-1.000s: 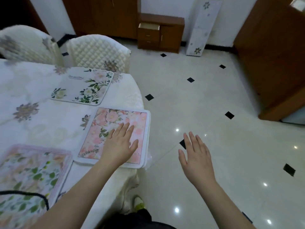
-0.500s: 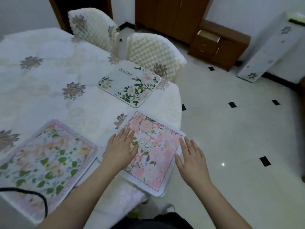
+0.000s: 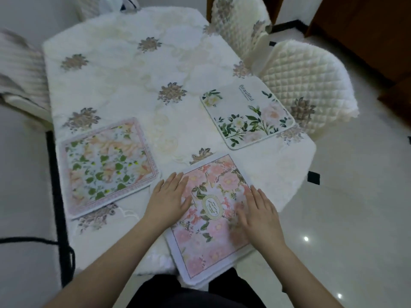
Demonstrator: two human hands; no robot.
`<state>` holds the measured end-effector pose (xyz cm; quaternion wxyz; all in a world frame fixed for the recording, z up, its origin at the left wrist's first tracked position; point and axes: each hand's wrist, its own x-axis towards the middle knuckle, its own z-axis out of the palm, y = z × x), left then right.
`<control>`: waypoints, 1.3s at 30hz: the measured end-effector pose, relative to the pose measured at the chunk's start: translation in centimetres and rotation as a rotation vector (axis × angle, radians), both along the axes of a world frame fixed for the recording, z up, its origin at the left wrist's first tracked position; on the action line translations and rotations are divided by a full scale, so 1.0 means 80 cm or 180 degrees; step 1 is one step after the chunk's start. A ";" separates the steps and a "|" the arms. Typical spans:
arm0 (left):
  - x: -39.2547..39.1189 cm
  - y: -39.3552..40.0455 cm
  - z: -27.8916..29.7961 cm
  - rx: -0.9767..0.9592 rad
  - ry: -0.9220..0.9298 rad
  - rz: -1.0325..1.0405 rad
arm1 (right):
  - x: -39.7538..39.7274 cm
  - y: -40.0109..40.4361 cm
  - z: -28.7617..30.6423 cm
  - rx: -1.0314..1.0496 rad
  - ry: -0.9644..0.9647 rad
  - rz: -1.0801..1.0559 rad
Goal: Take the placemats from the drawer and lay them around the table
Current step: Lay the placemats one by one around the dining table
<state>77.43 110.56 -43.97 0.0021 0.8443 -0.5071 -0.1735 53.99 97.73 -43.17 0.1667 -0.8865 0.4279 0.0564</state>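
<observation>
Now I see my right hand [image 3: 259, 218] moved onto the pink floral rectangular placemat [image 3: 209, 216], flat and ungripping beside my flat left hand [image 3: 170, 197].

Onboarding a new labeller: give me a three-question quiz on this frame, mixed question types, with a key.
1. True or false: both the left hand and the right hand lie flat on the pink floral rectangular placemat.
2. Which placemat lies nearest the cream quilted chair? A) the green-leaf placemat with a pink border B) the white placemat printed "Beautiful" C) the pink floral one.
3. Fill in: the near corner of the pink floral placemat overhangs the ____ of the white embroidered tablecloth.

Key: 1 true; 2 B; 3 edge.
</observation>
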 end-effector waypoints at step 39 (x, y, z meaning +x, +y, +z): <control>-0.108 0.057 -0.036 -0.0372 0.0480 0.2162 | 0.024 -0.097 -0.049 0.0321 -0.0136 0.0853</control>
